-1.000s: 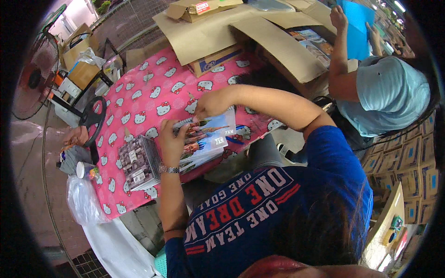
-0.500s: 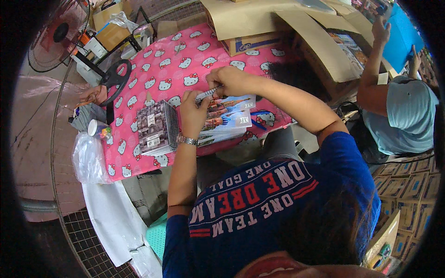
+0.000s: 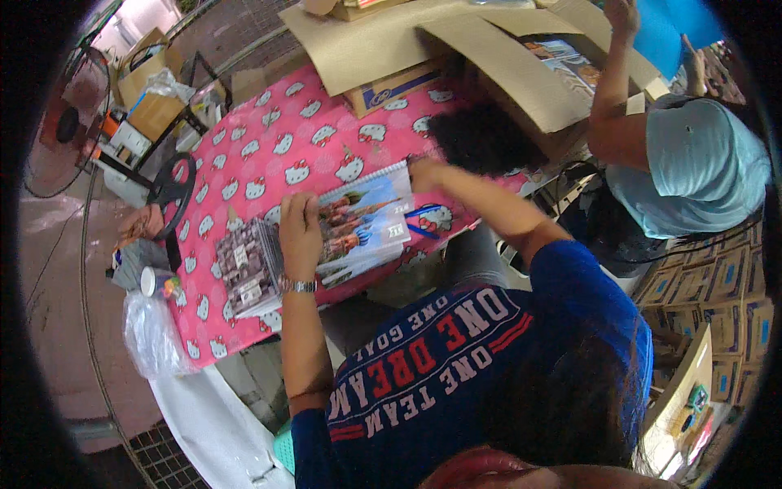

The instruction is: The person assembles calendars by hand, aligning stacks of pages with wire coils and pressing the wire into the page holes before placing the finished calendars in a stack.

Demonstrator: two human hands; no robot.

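fingers of the left hand (image 3: 300, 232) curl over the near left edge of a spiral-bound notebook (image 3: 364, 222), gripping it, a metal watch (image 3: 298, 285) on that wrist. the right hand (image 3: 423, 173) pinches the notebook's far right corner, fingers closed on it. the notebook, with a pictured cover, is tilted just above a table under a pink patterned cloth (image 3: 285, 138). just left of it, touching the cloth, lies a stack of darker notebooks (image 3: 244, 267). open cardboard boxes (image 3: 489, 65) stand at the table's far side, where another person in a light blue shirt (image 3: 692, 163) reaches up.
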